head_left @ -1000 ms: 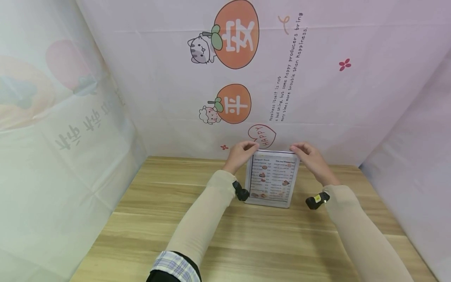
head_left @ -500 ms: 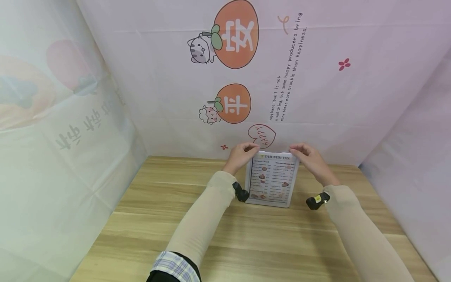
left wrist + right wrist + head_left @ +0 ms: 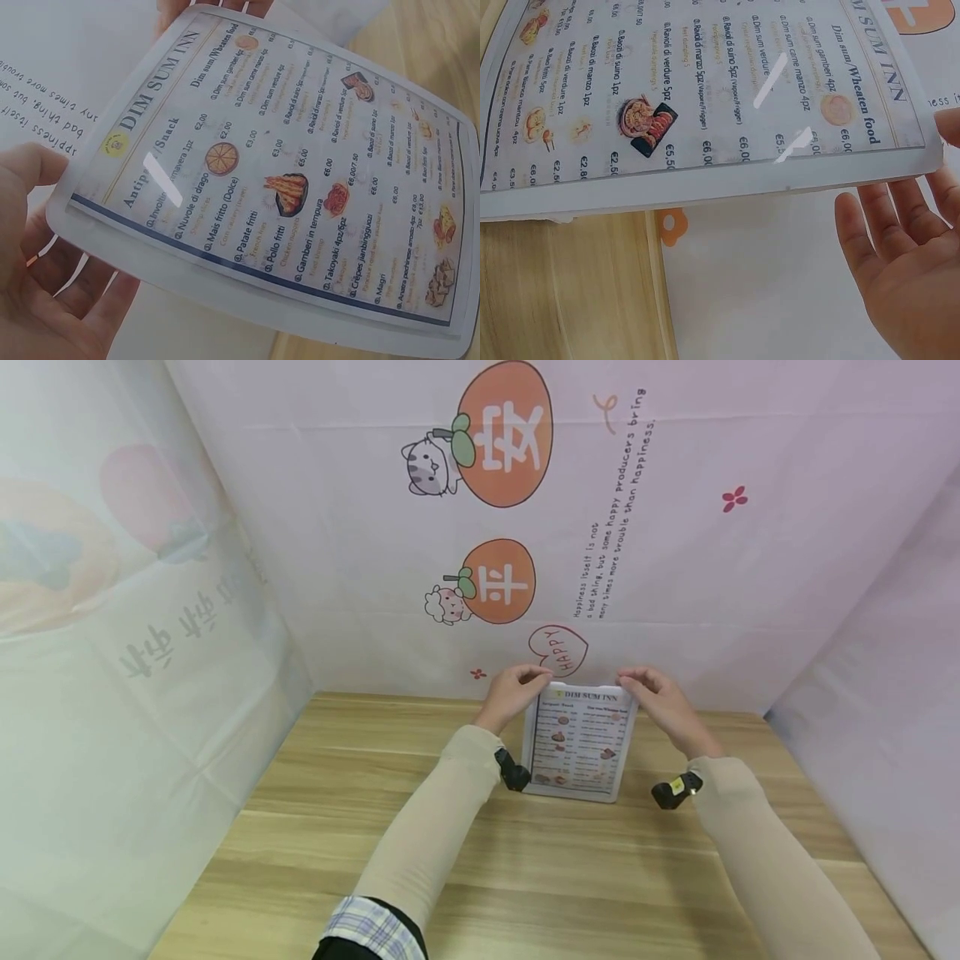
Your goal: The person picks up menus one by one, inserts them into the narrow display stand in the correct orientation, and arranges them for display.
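A menu in a white-edged clear holder point(image 3: 577, 739), titled DIM SUM INN, stands nearly upright with its lower edge at the tabletop. My left hand point(image 3: 513, 693) pinches its upper left corner. In the left wrist view, the thumb of the left hand point(image 3: 60, 292) lies at the corner and the fingers are behind the holder. At the upper right corner, my right hand point(image 3: 667, 706) pinches the holder point(image 3: 727, 187). The fingers of the right hand point(image 3: 907, 247) reach behind the edge in the right wrist view, and the thumb is partly cut off.
A wood-grain table point(image 3: 300, 860) lies under both forearms. Behind it hangs a pale printed cloth point(image 3: 375, 568) with orange fruit drawings. Further cloth walls stand at the left point(image 3: 150, 693) and the right point(image 3: 885, 693). Each wrist wears a small black camera point(image 3: 513, 770).
The menu's title line, out of sight a second ago, now shows below the holder's top edge. Both hands keep nearly the same place at the upper corners.
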